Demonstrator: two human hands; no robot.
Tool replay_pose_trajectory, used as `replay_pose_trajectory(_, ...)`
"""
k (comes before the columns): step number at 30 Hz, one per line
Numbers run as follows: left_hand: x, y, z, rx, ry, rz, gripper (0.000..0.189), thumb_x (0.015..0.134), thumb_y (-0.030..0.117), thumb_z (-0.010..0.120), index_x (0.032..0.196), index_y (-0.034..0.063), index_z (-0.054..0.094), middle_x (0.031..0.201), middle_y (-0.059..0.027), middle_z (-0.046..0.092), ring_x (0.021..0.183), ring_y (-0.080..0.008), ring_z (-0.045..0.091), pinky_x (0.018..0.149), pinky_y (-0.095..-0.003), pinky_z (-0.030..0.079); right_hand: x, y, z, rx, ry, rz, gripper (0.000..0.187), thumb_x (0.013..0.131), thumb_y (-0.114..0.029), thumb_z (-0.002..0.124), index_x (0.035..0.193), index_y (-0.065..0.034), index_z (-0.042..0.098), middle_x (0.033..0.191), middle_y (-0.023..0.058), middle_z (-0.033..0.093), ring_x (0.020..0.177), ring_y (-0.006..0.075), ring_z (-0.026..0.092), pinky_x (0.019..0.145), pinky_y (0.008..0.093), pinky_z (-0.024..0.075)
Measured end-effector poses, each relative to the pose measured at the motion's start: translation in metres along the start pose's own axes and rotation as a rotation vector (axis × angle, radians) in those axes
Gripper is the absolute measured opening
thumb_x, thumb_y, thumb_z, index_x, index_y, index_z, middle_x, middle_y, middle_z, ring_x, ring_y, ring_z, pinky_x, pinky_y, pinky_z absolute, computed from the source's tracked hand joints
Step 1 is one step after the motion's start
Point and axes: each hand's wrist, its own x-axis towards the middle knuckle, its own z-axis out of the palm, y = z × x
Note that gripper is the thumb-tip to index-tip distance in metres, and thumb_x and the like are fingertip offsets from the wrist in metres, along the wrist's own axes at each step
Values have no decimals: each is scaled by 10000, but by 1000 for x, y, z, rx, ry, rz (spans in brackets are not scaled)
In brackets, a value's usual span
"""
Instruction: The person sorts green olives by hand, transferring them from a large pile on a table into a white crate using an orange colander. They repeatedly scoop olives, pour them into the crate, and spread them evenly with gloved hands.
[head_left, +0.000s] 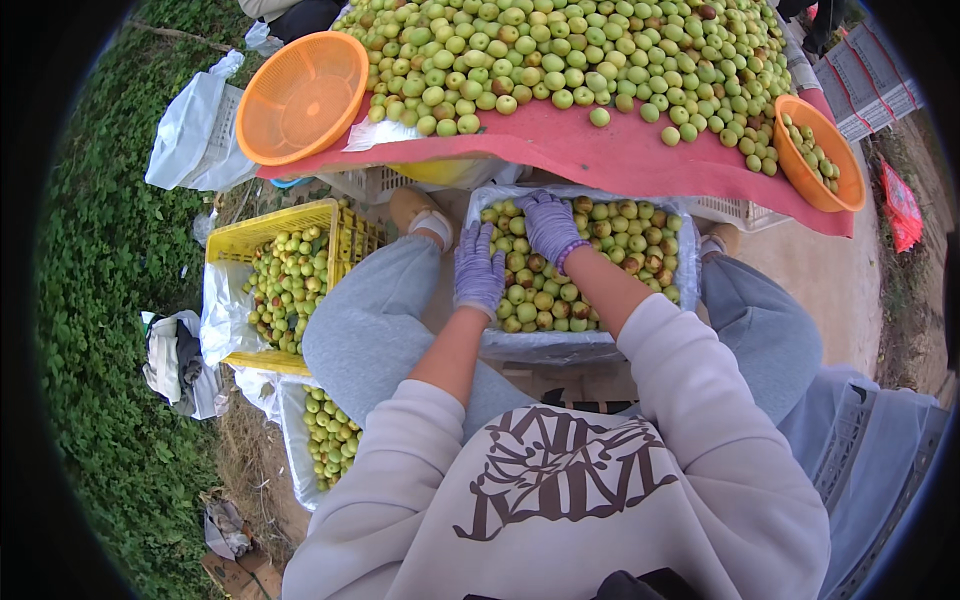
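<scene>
My left hand (478, 271), in a purple-striped glove, lies at the left rim of a plastic-lined crate (577, 349), its fingers stretched over the liner beside the fruit. My right hand (550, 225), gloved alike, rests on the green and brownish jujubes (534, 300) near the crate's far left corner; its fingertips reach the far edge, and whether a fruit is under them is hidden. The crate stands between my knees. Beyond it, a large heap of green jujubes (555, 60) covers a table with a red cloth (570, 150).
An orange basket (304, 97) sits at the cloth's left end, another holding jujubes (825, 165) at its right. At left stand a yellow crate (217, 244) and a lined crate (292, 431), both with fruit. Covered crates (862, 450) are at lower right. Parts of other people show beyond the table.
</scene>
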Motion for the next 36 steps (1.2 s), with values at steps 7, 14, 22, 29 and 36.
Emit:
replay_pose_trajectory(7,1,-1,7,-26,25,-27,572,917,175,606,1452,73,432,1525,-192,384,1417,-390,332,1185,-475,241,2,-21,26,97,70,-206,425,895,-139,545,1314,-81,582,1315,135,583,1255,282,522,1107,492,346)
replay_pose_trajectory(14,2,-1,5,-137,8,-101,587,902,115,596,1449,13,411,1512,-244,375,1426,-390,327,1191,-434,253,-17,-37,33,-133,89,-290,508,928,-239,520,1406,-69,495,1447,116,483,1390,274,411,1199,557,142)
replay_pose_trajectory(22,2,7,1,-176,6,-156,576,922,163,604,1446,10,421,1525,-239,364,1434,-372,328,1187,-419,262,-26,-28,13,-83,30,-215,434,897,-340,609,1297,-174,617,1283,88,614,1269,279,518,1164,518,237)
replay_pose_trajectory(29,2,2,3,-147,-4,-122,622,932,204,605,1479,14,376,1533,-247,348,1433,-381,327,1184,-408,267,-5,-31,24,-43,59,-57,409,848,-404,667,1191,-182,674,1188,97,642,1158,289,565,1085,481,326)
replay_pose_trajectory(36,7,11,-5,136,-119,-101,655,955,298,563,1515,45,336,1584,-186,295,1474,-350,251,1202,-511,177,-22,-17,14,-22,352,-237,285,871,-297,646,1124,-174,690,1126,83,632,1099,299,561,999,485,369)
